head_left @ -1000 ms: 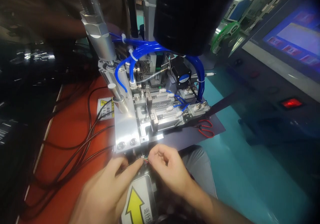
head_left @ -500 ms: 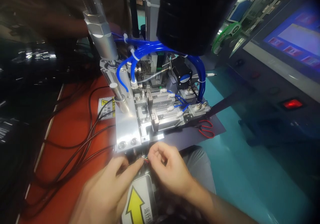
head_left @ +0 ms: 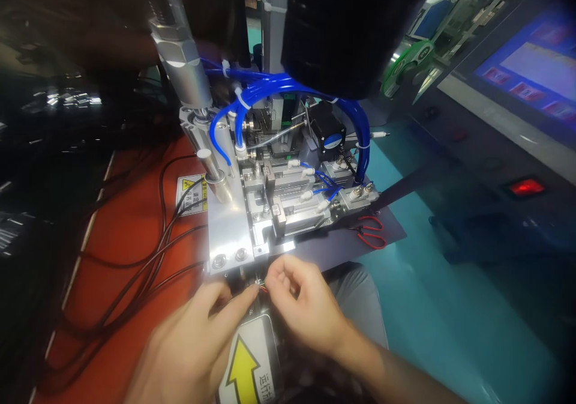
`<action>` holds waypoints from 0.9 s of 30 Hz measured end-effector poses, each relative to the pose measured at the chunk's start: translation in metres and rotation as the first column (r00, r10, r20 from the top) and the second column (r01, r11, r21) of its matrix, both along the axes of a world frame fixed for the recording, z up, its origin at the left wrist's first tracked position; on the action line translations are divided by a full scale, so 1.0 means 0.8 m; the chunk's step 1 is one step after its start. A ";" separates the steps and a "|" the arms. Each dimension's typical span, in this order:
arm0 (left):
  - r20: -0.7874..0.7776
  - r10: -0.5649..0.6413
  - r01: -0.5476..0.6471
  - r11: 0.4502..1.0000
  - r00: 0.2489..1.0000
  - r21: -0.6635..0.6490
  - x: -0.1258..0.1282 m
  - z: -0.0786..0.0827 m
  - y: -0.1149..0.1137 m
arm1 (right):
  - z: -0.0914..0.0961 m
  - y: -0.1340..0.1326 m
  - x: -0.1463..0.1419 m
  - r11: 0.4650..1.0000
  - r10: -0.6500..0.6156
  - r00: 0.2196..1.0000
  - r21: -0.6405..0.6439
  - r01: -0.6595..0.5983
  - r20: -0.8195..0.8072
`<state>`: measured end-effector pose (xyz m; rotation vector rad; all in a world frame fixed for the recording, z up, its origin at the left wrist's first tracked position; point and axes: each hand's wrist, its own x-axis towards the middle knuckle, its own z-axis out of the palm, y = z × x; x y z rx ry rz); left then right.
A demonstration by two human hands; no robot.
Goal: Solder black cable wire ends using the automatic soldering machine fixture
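Observation:
My left hand and my right hand meet just below the front edge of a metal fixture. Both pinch a thin cable end with small coloured wires between thumb and forefinger. The wire tips sit between the two pinches, close to the fixture's front slot. The rest of the cable is hidden under my hands.
The fixture carries blue air hoses, a silver cylinder and clamps. Black cables lie on the orange surface at left. Red-handled scissors rest at right. A yellow arrow label lies below my hands. A screen glows at far right.
Both hands have crept slightly up toward the fixture's front edge, still pinching the wire end. Nothing else has moved.

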<state>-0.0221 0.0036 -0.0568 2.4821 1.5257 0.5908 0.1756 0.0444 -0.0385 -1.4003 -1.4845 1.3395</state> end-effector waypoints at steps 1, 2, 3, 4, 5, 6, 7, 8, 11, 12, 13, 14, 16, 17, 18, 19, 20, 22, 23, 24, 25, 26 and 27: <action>-0.001 -0.005 0.005 1.000 1.000 0.007 0.000 0.000 0.000 | -0.001 0.000 0.000 1.000 -0.002 1.000 -0.010 0.002 0.003; 0.000 -0.009 0.009 1.000 1.000 0.012 -0.001 -0.001 0.000 | -0.001 0.000 0.001 1.000 -0.002 1.000 -0.017 0.002 0.003; -0.001 -0.012 0.012 1.000 1.000 0.015 -0.002 -0.001 0.001 | -0.001 -0.001 0.001 1.000 -0.002 1.000 -0.023 0.002 0.002; -0.002 -0.013 0.013 1.000 1.000 0.016 -0.002 -0.002 0.001 | -0.002 -0.001 0.002 1.000 -0.004 1.000 -0.026 0.004 0.000; -0.006 -0.013 0.014 1.000 1.000 0.016 -0.003 -0.002 0.001 | -0.001 -0.001 0.002 1.000 -0.006 1.000 -0.027 0.006 -0.002; -0.013 -0.012 0.012 1.000 1.000 0.014 -0.003 -0.002 0.002 | -0.001 -0.001 0.002 1.000 -0.008 1.000 -0.028 0.008 -0.002; -0.022 -0.010 0.010 1.000 1.000 0.014 -0.003 -0.002 0.002 | -0.001 -0.001 0.002 1.000 -0.010 1.000 -0.030 0.010 -0.001; -0.030 -0.008 0.009 1.000 1.000 0.014 -0.003 -0.002 0.002 | 0.000 -0.001 0.001 0.999 -0.010 1.000 -0.031 0.010 0.001; -0.028 -0.009 0.010 1.000 1.000 0.016 -0.002 -0.002 0.001 | 0.000 -0.001 0.000 1.000 -0.007 0.999 -0.009 0.007 0.036; -0.021 -0.009 0.009 1.000 1.000 0.013 -0.002 -0.001 0.001 | 0.001 -0.001 0.000 1.000 -0.008 0.999 0.000 0.008 0.048; -0.015 -0.007 0.007 1.000 1.000 0.007 -0.001 -0.001 0.000 | 0.001 -0.001 0.000 1.000 -0.009 0.998 0.005 0.009 0.056; -0.012 -0.003 0.003 1.000 1.000 0.000 0.000 0.000 0.000 | 0.002 -0.001 0.001 1.000 -0.006 0.998 0.000 0.006 0.057; -0.016 0.005 -0.005 1.000 1.000 -0.014 0.001 0.001 -0.001 | 0.003 0.000 0.002 0.999 0.004 0.999 -0.033 -0.002 0.043; -0.017 0.008 -0.008 1.000 1.000 -0.020 0.002 0.002 -0.001 | 0.004 0.001 0.002 0.999 0.006 0.999 -0.051 -0.004 0.037; -0.014 0.008 -0.008 1.000 1.000 -0.021 0.003 0.003 -0.001 | 0.005 0.002 0.002 0.998 0.003 0.999 -0.065 -0.001 0.032; -0.007 0.006 -0.006 1.000 1.000 -0.021 0.004 0.004 0.000 | 0.006 0.002 0.002 0.997 -0.004 1.000 -0.075 0.006 0.026; 0.001 0.003 -0.003 1.000 1.000 -0.023 0.004 0.005 0.000 | 0.006 0.002 0.001 0.996 -0.015 1.000 -0.083 0.017 0.020; 0.006 0.000 0.000 1.000 1.000 -0.027 0.004 0.006 0.001 | 0.005 0.002 -0.001 0.994 -0.041 0.999 -0.098 0.040 -0.007; 0.001 0.000 0.001 1.000 1.000 -0.030 0.004 0.005 0.001 | 0.003 0.001 -0.002 0.993 -0.056 0.998 -0.108 0.053 -0.026; -0.007 0.001 -0.001 0.999 1.000 -0.034 0.003 0.005 0.001 | 0.001 0.001 -0.004 0.991 -0.070 0.997 -0.118 0.065 -0.044; -0.016 0.002 -0.002 0.999 1.000 -0.035 0.003 0.004 0.001 | -0.001 0.000 -0.005 0.989 -0.084 0.995 -0.127 0.076 -0.059; -0.022 0.003 -0.004 1.000 1.000 -0.031 0.002 0.003 0.000 | -0.003 0.000 -0.006 0.987 -0.097 0.993 -0.136 0.087 -0.073; -0.025 0.006 -0.007 1.000 1.000 -0.025 0.002 0.002 0.000 | -0.004 -0.001 -0.008 0.985 -0.108 0.991 -0.147 0.095 -0.083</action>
